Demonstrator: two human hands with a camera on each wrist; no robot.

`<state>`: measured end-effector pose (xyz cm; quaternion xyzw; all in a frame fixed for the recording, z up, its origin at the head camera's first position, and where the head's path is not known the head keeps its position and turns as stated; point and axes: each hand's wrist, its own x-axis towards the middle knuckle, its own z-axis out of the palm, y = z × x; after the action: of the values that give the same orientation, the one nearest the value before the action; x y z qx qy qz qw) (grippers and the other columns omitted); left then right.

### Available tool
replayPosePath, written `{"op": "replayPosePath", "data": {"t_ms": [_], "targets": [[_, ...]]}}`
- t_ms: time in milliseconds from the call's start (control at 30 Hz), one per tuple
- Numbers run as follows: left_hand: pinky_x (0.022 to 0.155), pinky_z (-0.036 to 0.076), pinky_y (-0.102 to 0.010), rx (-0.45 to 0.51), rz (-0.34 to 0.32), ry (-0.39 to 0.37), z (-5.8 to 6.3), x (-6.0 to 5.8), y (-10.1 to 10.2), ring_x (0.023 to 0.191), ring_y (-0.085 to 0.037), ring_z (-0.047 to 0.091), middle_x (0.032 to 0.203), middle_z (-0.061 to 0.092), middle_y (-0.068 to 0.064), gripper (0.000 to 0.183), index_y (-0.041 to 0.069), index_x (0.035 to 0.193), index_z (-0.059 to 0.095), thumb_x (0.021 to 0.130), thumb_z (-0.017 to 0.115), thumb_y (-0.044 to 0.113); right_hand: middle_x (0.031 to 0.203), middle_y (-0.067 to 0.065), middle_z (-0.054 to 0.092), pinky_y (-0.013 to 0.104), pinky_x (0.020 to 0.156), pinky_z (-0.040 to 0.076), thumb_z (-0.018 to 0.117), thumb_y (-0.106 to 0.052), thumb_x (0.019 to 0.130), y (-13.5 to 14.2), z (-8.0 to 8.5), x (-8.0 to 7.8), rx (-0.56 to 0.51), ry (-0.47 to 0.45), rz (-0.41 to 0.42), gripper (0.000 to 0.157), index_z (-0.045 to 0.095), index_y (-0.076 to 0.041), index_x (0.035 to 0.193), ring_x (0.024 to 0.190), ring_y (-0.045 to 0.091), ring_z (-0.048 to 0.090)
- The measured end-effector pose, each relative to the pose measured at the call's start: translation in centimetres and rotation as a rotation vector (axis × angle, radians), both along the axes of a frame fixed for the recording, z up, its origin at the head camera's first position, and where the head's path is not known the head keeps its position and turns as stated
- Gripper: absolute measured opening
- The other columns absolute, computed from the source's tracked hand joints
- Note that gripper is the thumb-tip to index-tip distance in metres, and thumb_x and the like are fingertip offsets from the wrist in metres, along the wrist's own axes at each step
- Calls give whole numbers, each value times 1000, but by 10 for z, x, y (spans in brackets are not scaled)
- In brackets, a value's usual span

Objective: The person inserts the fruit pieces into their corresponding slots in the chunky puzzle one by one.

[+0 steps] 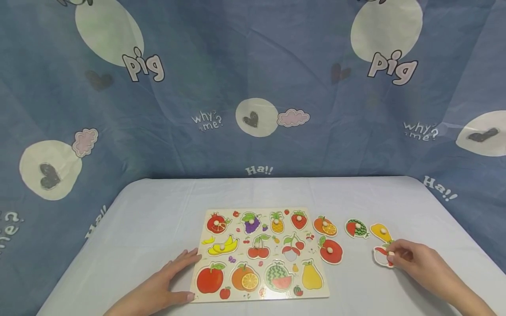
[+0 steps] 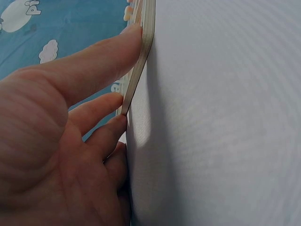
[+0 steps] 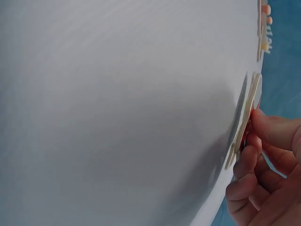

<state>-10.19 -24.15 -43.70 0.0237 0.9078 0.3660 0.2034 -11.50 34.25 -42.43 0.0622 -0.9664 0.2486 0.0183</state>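
A wooden fruit puzzle board [image 1: 272,239] lies flat on the white table. My left hand [image 1: 158,283] rests at its left side, thumb by the near corner and fingers extended along the edge. In the left wrist view, the thumb and fingertips touch the board's edge [image 2: 136,70]. Off to the right, my right hand [image 1: 421,265] pinches a red-and-white fruit puzzle piece [image 1: 380,256] between thumb and fingers, partly covering it. The right wrist view shows that piece [image 3: 251,96] edge-on, close over the table. Just behind it lies a yellow pear piece [image 1: 380,231].
Between board and right hand lie a watermelon piece [image 1: 356,228], an orange piece [image 1: 325,226] and a red apple piece [image 1: 331,251]; the last two lie close along the board's right edge. Knobbed pieces such as the grapes [image 1: 251,223] sit in the board. A blue printed curtain [image 1: 221,153] hangs behind.
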Motion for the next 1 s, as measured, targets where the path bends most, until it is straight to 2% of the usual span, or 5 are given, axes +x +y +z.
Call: {"op": "replayPosePath", "data": {"t_ms": [300,467,700,1000], "targets": [[103,27,-72,5,10,-11,0,0,0,143,-39,25,159,29,-10,92,29,148,44,67,88,38,74,-14,56,23,58,45,77,-6,82,-11,-1,-4,-24,103,58,16,69,-16,91,66,0,49],[103,27,-72,1,8,-3,0,0,1,143,-39,24,159,30,-10,92,29,148,45,67,88,39,76,-11,57,23,59,45,77,-7,83,-19,1,-6,-31,72,50,15,69,-15,92,69,2,49],[103,27,-72,16,-1,-2,-1,0,-1,143,-40,23,159,29,-11,92,28,148,45,67,88,37,78,-12,58,24,59,45,77,-6,83,-28,4,-7,-48,82,78,17,68,-15,93,70,3,51],[103,27,-73,6,-1,-1,0,0,-1,143,-39,24,159,29,-9,92,30,148,44,67,87,40,84,-10,62,23,60,46,76,-7,84,-43,10,-11,-68,69,75,16,69,-15,96,72,4,52]]}}
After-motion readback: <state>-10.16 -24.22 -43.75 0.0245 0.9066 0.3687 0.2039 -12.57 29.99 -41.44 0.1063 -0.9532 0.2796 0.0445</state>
